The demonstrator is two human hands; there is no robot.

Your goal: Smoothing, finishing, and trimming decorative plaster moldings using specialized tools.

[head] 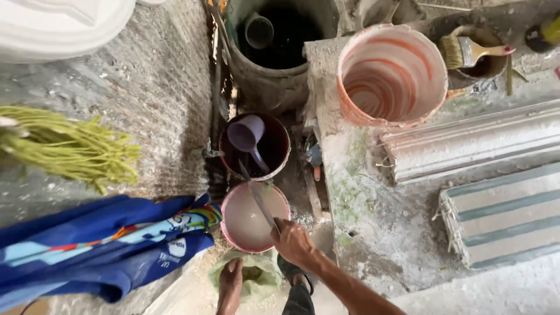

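- Concrete bench (pixel 373 233), right half of frame: dusty, white-splashed, bearing most of the larger items.
- Blue cloth (pixel 99 245), lower left: crumpled, with a coloured printed band; a bundle of yellow-green fibres (pixel 70 149) lies above it at the left edge.
- Moulded plaster strips (pixel 478 140), right of centre, with a ribbed block (pixel 507 216) below them; both look rigid and brittle at the edges.
- Orange-streaked bucket (pixel 388 76), upper centre-right, coated white inside. Just right of it, a paintbrush (pixel 469 51) rests across a small dark tin.
- Dark barrel (pixel 274 41), top centre, with a small cup inside.
- Dark pail (pixel 255 146), centre, holding a purple scoop (pixel 246 135).
- Pink bucket (pixel 252 216), lower centre, just below the dark pail, holding pale slurry. Judged heavy for its size and slick on the rim; best taken by the rim with both hands.
- Flat blade (pixel 256 198): long, thin, metal, slanting up-left across the pink bucket. Judged stiff, light, probably slippery with slurry; hold at the handle end, clear of the wet part.
- Right hand (pixel 293 242), lower centre: fingers curled tight around the blade's lower end.
- Left hand (pixel 230 286), bottom centre: pressed on the mouth of a pale green sack (pixel 259 277); fingers point downward, so whether they pinch it cannot be told. Sack judged soft and limp.
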